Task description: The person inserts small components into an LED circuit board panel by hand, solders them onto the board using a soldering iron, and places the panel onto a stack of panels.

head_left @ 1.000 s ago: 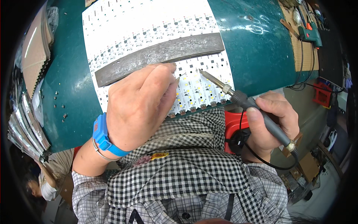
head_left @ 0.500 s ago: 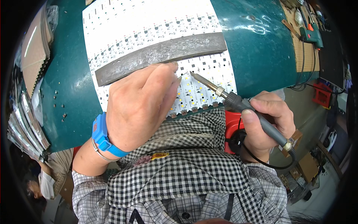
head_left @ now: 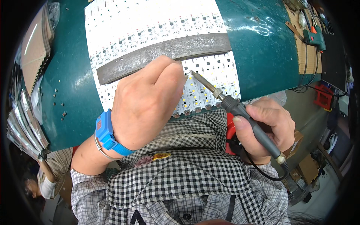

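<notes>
My right hand is wrapped round the grey handle of a soldering iron. Its metal tip touches down, or nearly so, among the small parts of a white circuit board panel with rows of yellow LEDs. Close beside that tip is my left hand, wearing a blue wrist strap. Its fingers are pinched on a thin silvery strand, which looks like solder wire; most of it is hidden by the hand. Across the panel lies a flat dark metal bar, just beyond my left fingers.
The green tabletop carries small loose parts at left. Cardboard sheets and silvery strips stand at the left edge. A green-handled tool with a cable lies far right. Another person is at lower left.
The panel and bar sit slightly further right in the picture. My right hand and the iron's handle have shifted a little left and down, while its tip stays near the same spot.
</notes>
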### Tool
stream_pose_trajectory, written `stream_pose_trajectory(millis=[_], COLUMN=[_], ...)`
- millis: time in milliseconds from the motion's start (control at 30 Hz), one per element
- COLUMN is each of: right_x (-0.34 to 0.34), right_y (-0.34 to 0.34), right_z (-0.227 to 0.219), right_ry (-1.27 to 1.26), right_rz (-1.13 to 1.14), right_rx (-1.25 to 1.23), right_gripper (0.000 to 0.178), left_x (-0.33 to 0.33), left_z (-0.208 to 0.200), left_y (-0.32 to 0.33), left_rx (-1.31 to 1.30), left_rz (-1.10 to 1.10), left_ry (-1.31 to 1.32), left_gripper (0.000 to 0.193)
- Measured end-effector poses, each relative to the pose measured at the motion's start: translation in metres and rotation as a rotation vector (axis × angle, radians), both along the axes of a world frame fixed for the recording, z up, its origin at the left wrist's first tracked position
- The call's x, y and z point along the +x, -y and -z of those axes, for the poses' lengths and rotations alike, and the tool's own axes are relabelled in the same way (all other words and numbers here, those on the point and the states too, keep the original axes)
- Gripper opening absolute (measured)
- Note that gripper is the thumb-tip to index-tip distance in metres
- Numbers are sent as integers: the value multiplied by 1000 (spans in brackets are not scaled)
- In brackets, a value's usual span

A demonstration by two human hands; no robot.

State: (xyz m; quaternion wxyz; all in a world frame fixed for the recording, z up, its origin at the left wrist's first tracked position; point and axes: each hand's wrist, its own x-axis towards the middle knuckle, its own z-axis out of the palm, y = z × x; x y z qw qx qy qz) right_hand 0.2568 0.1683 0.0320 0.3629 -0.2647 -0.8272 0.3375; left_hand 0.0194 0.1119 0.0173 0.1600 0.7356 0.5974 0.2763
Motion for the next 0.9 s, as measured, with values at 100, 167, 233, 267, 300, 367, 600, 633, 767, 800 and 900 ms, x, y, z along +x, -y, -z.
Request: stream_pose_trajectory(millis=[100, 167, 233, 267, 300, 367, 600, 633, 767, 800, 900], right_x=[0, 4, 11, 14, 16, 17, 2, 1, -3, -3, -6], right_y=[1, 3, 7, 8, 9, 10, 7, 7, 8, 8, 7], right_z=[0, 3, 9, 9, 9, 9, 11, 10, 8, 8, 8], right_ry=[7, 12, -114, -110, -168, -227, -136, -116, -54, -53, -19], right_rz=[-1, 7, 113, 116, 129, 146, 35, 27, 44, 45, 17], right_rx=[10, 13, -48, -46, -88, -166, -111, -118, -110, -110, -90], right_gripper=[34, 34, 34, 34, 33, 33, 30, 30, 32, 32, 32], left_x=[-1, 0, -2, -5, -8, -10, -7, -7, -9, -10, -12], left_z=[1, -3, -5, -5, -6, -11, -2, 0, 1, 0, 4], left_y=[1, 2, 4, 5, 7, 10, 16, 15, 12, 12, 12], left_rx=[-1, -3, -5, 40, 86, 72, 32, 37, 35, 25, 40], left_rz=[5, -4, -10, 6, 21, -12, -93, -85, -45, -34, -21], left_ry=[31, 69, 112, 114, 117, 114, 152, 150, 123, 115, 108], left_gripper=[13, 14, 15, 16, 18, 18, 18, 17, 16, 16, 16])
